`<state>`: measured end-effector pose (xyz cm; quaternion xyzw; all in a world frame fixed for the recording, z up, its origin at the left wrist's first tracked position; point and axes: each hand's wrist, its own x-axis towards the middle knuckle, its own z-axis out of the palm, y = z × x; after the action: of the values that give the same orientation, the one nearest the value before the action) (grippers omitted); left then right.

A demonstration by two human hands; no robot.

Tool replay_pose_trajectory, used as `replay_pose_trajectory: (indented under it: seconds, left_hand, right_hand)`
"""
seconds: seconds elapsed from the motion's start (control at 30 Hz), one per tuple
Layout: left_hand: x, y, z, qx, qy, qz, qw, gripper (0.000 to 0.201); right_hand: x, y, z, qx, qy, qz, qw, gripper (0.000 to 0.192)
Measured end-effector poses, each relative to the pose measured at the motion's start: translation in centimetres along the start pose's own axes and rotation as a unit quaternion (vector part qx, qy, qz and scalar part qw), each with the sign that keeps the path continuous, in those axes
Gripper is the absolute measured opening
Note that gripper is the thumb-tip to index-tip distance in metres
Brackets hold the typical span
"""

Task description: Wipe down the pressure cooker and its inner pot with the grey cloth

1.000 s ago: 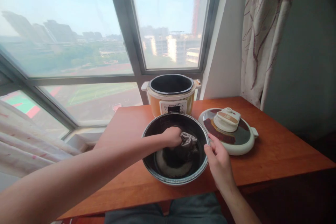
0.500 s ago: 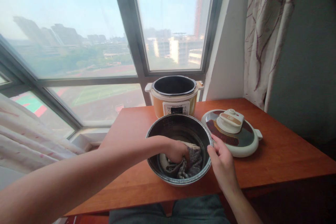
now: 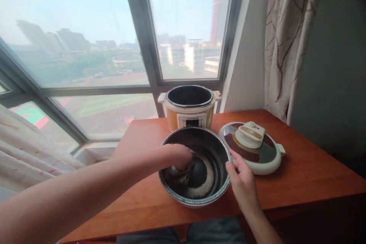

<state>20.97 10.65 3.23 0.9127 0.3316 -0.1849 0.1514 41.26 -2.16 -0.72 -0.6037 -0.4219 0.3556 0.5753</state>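
Observation:
A dark inner pot (image 3: 213, 143) with a pale worn rim leans slightly toward me near the table's front edge. Inside it, my left hand (image 3: 181, 157) is closed on a greyish cloth (image 3: 183, 177), pressed against the pot's left inner side; the forearm hides part of the cloth. A pale ring shows on the pot's bottom. My right hand (image 3: 241, 169) grips the pot's right rim, thumb over the edge and fingers outside. Right behind the pot stands the orange and white electric cooker body (image 3: 174, 118), open at the top.
The cooker's round lid (image 3: 268, 166), with a white handle block, lies on the brown wooden table (image 3: 297, 171) to the right. Large windows (image 3: 185, 23) rise behind the table. Curtains (image 3: 286, 45) hang at right and left.
My left hand has moved the cloth from the middle and right of the pot to its left side, baring the bottom. My right hand keeps its hold on the rim.

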Motion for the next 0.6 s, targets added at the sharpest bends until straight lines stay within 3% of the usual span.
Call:
replay_pose_trajectory:
  seconds: [0.17, 0.37, 0.5, 0.6]
  left_hand:
    - [-1.4, 1.2, -1.9, 0.09, -0.033, 0.005, 0.995, 0.027]
    - [-0.6, 1.3, -3.6, 0.081, 0.034, -0.001, 0.996, 0.036]
    - [0.8, 1.7, -3.5, 0.05, 0.08, -0.006, 0.996, 0.039]
    - [1.4, 2.6, -2.7, 0.036, 0.066, -0.007, 0.997, 0.038]
  right_hand:
    - [0.0, -0.1, 0.2, 0.004, 0.006, 0.001, 1.0, 0.065]
    - [-0.1, -0.1, 0.2, 0.013, 0.007, 0.006, 1.0, 0.064]
    - [-0.1, 0.0, 0.2, 0.011, 0.008, 0.001, 1.0, 0.061]
    - [0.0, 0.1, 0.2, 0.008, 0.005, 0.0, 1.0, 0.062]
